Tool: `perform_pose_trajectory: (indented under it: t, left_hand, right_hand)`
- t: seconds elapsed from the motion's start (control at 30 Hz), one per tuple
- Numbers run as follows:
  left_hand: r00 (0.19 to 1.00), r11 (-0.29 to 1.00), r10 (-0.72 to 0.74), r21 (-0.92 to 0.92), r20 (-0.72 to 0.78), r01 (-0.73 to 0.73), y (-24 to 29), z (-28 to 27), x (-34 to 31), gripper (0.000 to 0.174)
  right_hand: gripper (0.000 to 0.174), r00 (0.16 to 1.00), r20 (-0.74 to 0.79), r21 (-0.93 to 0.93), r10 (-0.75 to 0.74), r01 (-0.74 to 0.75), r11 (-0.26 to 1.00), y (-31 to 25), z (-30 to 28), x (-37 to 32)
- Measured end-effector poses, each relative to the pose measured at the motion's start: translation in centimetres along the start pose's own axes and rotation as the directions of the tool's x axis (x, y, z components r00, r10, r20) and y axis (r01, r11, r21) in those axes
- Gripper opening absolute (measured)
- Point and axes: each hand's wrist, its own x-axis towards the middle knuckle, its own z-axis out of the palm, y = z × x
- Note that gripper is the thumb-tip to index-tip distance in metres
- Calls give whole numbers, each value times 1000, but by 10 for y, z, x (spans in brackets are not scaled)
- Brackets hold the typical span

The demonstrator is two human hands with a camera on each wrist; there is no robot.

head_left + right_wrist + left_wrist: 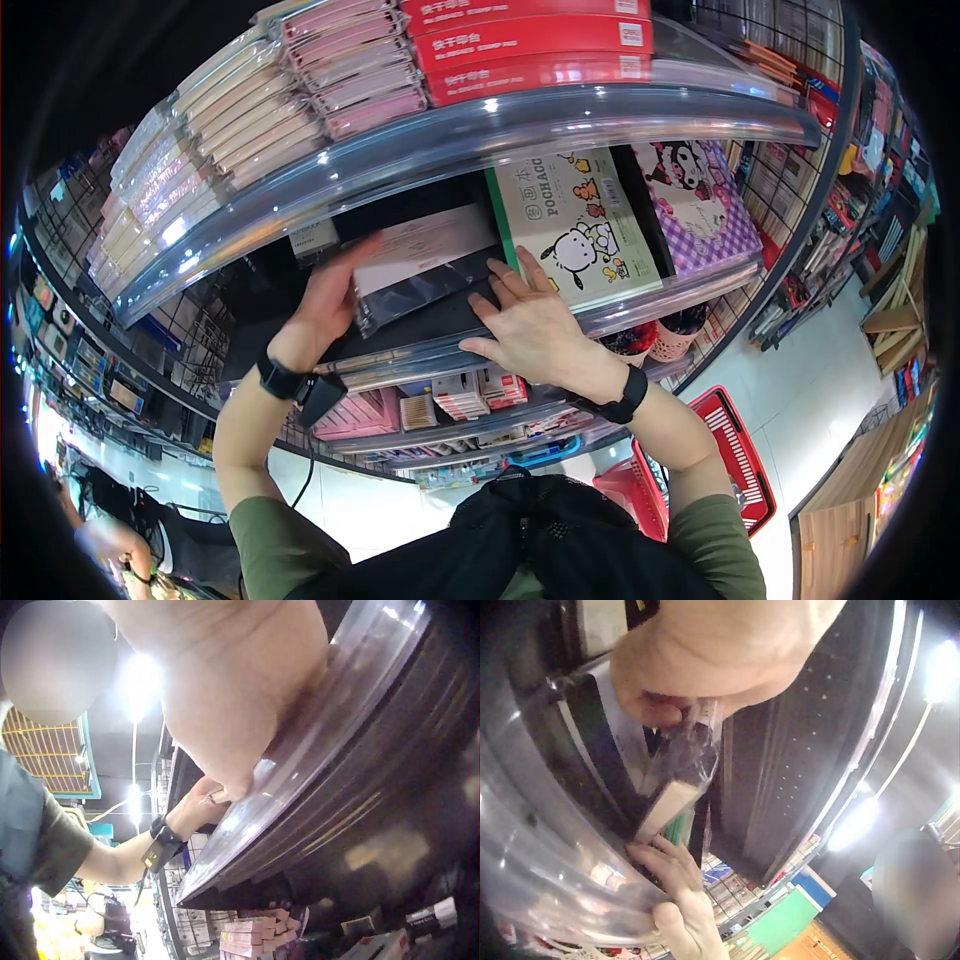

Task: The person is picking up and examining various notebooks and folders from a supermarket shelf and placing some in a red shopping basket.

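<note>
The left hand (328, 296) pinches a plastic-wrapped packet (428, 252); right of that grip, the right hand (530, 325) spreads its fingers (tips at the cartoon-dog book (585, 230)).

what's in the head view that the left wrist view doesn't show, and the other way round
Only the head view shows the Pochacco cover, the purple checked item, the red stamp pad boxes and the red basket on the floor.

Only the left wrist view shows the lit tube light overhead and a dark panel speckled with small dots.

Both share the plastic-wrapped packet gripped by the left hand, the right hand, and a clear shelf strip.
</note>
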Motion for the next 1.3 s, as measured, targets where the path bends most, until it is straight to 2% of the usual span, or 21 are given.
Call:
perform_pose_trajectory:
  t: [0.03, 0.13, 0.2, 0.27, 0.3, 0.4, 0.47, 0.53, 0.6, 0.63, 0.67, 0.7, 0.73, 0.8, 0.87, 0.9, 1.0, 1.1, 1.2, 1.27, 1.3]
  left_hand:
    - [996, 999, 11, -34, -89, -14, 0, 0, -9, 32]
    - [998, 986, 63, -158, 16, -60, -4, -19, -34, 30]
    - [994, 983, 97, -153, -48, -103, -10, -30, -50, 31]
    - [990, 970, 110, -208, -89, -127, -12, -41, -72, 35]
    - [974, 968, 185, -149, -134, -204, -22, -55, -81, 37]
    - [972, 968, 186, -143, -143, -206, -30, -64, -111, 39]
    - [964, 952, 234, -171, -126, -254, -39, -64, -127, 46]
    - [977, 955, 189, -213, -103, -207, -47, -68, -141, 51]
    - [983, 956, 177, -228, -55, -185, -54, -63, -149, 58]
    - [980, 959, 197, -202, -25, -198, -58, -59, -151, 58]
    - [977, 962, 214, -177, 7, -209, -62, -50, -154, 59]
    - [976, 965, 218, -150, 19, -213, -65, -40, -155, 59]
    - [977, 971, 208, -130, 52, -200, -71, -33, -154, 60]
    - [971, 978, 197, -98, 137, -185, -84, -14, -148, 58]
    - [966, 994, 112, -42, 233, -105, -89, 16, -144, 51]
    - [953, 997, 78, -30, 293, -72, -93, 31, -140, 51]
    - [899, 999, 4, 45, 438, -27, -113, 84, -126, 49]
    - [798, 987, -122, 157, 591, 34, -136, 135, -112, 43]
    - [646, 961, -265, 249, 716, 119, -168, 189, -110, 33]
    - [552, 908, -417, 364, 722, 209, -192, 221, -108, 33]
    - [527, 896, -439, 397, 728, 198, -206, 238, -110, 34]
  right_hand:
    - [53, 1000, -21, -5, -13, 13, 1000, 1, 1, -1]
    - [52, 997, -64, -6, -32, 31, 999, 2, 3, -3]
    - [51, 995, -83, -2, -47, 47, 999, 2, 3, -2]
    - [50, 998, -47, 1, -36, 36, 999, 1, 0, -2]
    - [50, 998, -50, 10, -39, 39, 999, 2, -2, -2]
    - [47, 999, 25, 41, -26, 25, 999, 1, -6, -3]
    - [45, 995, -95, 301, 3, 26, 953, 1, -9, -4]
    - [44, 986, -167, 318, -8, 61, 946, -4, -29, -10]
    - [45, 983, -90, 681, 160, -56, 730, -10, -39, -21]
    - [53, 979, -38, 805, 200, -89, 587, -11, -36, -29]
    - [53, 977, -38, 804, 208, -94, 587, -12, -40, -37]
    - [57, 964, 162, 936, 211, -218, 275, -12, -45, -46]
    - [61, 927, 344, 939, 148, -338, -63, -10, -49, -55]
    - [68, 889, 452, 886, 75, -438, -150, -4, -56, -79]
    - [68, 939, 318, 944, 135, -299, -143, -5, -67, -102]
    - [65, 945, 260, 963, 199, -268, 11, -2, -72, -115]
    - [56, 821, 411, 912, 397, -361, -196, 5, -87, -172]
    - [52, 700, 349, 937, 623, -261, -232, 9, -98, -228]
    - [53, 508, 339, 939, 791, -239, -249, 1, -106, -291]
    - [51, 346, 415, 909, 841, -184, -373, -9, -107, -334]
    - [48, 266, 396, 917, 879, -164, -364, -15, -109, -351]
